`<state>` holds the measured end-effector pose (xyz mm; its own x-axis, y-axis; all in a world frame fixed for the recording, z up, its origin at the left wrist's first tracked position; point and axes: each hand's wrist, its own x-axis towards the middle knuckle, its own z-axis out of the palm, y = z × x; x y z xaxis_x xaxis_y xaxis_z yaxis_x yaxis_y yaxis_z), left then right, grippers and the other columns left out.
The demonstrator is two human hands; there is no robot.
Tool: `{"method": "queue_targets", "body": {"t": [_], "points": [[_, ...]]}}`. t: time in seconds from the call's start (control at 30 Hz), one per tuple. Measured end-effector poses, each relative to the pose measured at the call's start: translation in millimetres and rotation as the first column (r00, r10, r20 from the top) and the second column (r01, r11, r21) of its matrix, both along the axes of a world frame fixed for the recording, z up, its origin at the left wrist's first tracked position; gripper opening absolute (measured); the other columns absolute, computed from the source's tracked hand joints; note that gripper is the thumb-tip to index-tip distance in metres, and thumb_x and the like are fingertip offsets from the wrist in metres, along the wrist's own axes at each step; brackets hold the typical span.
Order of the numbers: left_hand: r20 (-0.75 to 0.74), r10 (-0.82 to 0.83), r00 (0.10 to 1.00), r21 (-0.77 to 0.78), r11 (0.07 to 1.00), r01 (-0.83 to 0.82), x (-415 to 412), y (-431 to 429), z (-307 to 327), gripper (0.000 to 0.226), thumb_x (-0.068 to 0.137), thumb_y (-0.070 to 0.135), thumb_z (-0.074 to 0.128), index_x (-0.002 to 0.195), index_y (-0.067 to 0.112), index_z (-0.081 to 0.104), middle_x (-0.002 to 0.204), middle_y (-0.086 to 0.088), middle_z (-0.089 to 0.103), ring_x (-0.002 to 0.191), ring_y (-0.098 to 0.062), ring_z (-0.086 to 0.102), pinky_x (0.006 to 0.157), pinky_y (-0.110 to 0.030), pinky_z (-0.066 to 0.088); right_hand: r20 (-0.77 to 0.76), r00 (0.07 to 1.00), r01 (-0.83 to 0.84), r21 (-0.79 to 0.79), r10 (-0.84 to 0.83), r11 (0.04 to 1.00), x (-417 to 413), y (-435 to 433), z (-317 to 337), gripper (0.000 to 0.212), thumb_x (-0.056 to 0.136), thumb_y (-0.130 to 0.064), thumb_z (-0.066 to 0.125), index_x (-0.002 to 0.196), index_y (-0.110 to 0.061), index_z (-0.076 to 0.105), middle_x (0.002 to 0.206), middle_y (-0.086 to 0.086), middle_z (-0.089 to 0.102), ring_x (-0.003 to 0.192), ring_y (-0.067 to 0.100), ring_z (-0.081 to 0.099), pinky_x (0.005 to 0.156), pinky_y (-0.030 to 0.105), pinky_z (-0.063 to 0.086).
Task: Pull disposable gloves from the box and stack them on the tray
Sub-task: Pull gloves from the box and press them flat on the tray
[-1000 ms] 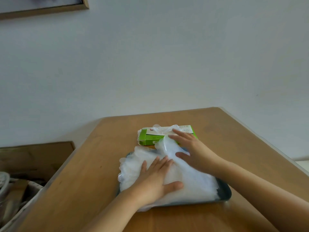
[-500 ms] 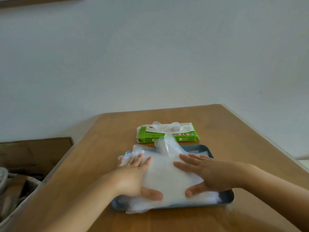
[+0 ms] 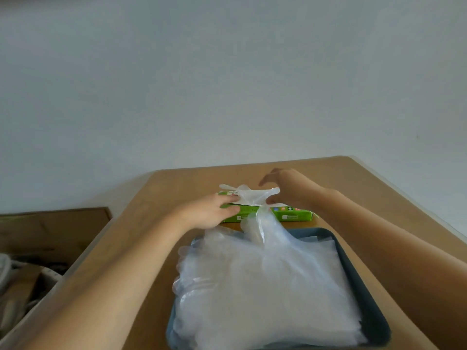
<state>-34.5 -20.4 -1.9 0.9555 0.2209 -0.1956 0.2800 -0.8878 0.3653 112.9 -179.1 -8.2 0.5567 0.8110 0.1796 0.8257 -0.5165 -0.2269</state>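
Observation:
The green glove box [image 3: 290, 216] lies across the wooden table, just beyond the tray. My left hand [image 3: 209, 212] holds the box's left end, thumb on its front face and fingers on top. A clear glove [image 3: 249, 195] sticks up out of the box's slot. My right hand [image 3: 285, 192] pinches that glove's right end above the box. A thick stack of clear gloves [image 3: 252, 286] fills the dark grey tray [image 3: 353, 261] in front of me. One glove of the stack stands up in a crumpled peak [image 3: 260, 223] near the box.
The table's left edge [image 3: 83, 261] and right edge [image 3: 417, 205] run close to the tray. Below the left edge stand a brown cardboard box [image 3: 50, 228] and a basket of odds and ends [image 3: 22, 286]. A pale wall rises behind the table.
Both hands have left the glove stack and moved forward to the box. The left now holds the box and the right has taken the protruding glove. The view has moved closer.

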Motion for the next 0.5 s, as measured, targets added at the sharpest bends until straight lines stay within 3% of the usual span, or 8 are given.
{"method": "queue_targets", "body": {"t": [0.2,0.3,0.4,0.5], "points": [[-0.107,-0.045,0.993,0.046,0.998,0.050,15.4,0.2,-27.0,0.054,0.097,0.056,0.032,0.149,0.041,0.025,0.159,0.005,0.021,0.145,-0.018,0.023,0.118,-0.035,0.020,0.033,0.998,0.050,0.067,-0.052,0.997,4.8,20.4,-14.7,0.019,0.090,-0.019,0.063,0.106,-0.017,0.071,0.117,0.004,0.064,0.106,0.023,0.058,0.086,0.030,0.044],[-0.106,-0.042,0.993,0.034,0.998,0.046,14.7,-0.7,-28.3,0.054,0.098,0.055,0.032,0.149,0.041,0.024,0.158,0.006,0.024,0.144,-0.018,0.025,0.116,-0.033,0.022,0.008,0.997,0.077,0.125,-0.078,0.989,5.7,23.4,-14.9,0.016,0.091,-0.016,0.060,0.099,-0.015,0.073,0.107,0.004,0.069,0.097,0.023,0.061,0.082,0.030,0.047],[-0.112,-0.062,0.992,0.052,0.996,0.068,12.5,-3.1,-26.1,0.052,0.100,0.051,0.032,0.150,0.038,0.022,0.159,0.005,0.021,0.147,-0.012,0.014,0.117,-0.028,0.015,-0.204,0.976,0.151,0.374,-0.078,0.915,4.8,20.9,-8.0,0.010,0.088,-0.016,0.067,0.091,-0.010,0.073,0.085,0.003,0.069,0.078,0.016,0.059,0.068,0.023,0.043],[-0.143,-0.060,0.988,0.065,0.995,0.070,11.8,-3.8,-24.8,0.051,0.101,0.051,0.030,0.150,0.041,0.020,0.160,0.003,0.015,0.147,-0.013,0.012,0.113,-0.026,0.016,-0.498,0.864,0.305,0.639,0.078,0.706,-3.4,11.4,16.4,0.010,0.087,-0.017,0.067,0.080,-0.010,0.069,0.068,-0.001,0.063,0.063,0.014,0.052,0.061,0.025,0.041]]}}
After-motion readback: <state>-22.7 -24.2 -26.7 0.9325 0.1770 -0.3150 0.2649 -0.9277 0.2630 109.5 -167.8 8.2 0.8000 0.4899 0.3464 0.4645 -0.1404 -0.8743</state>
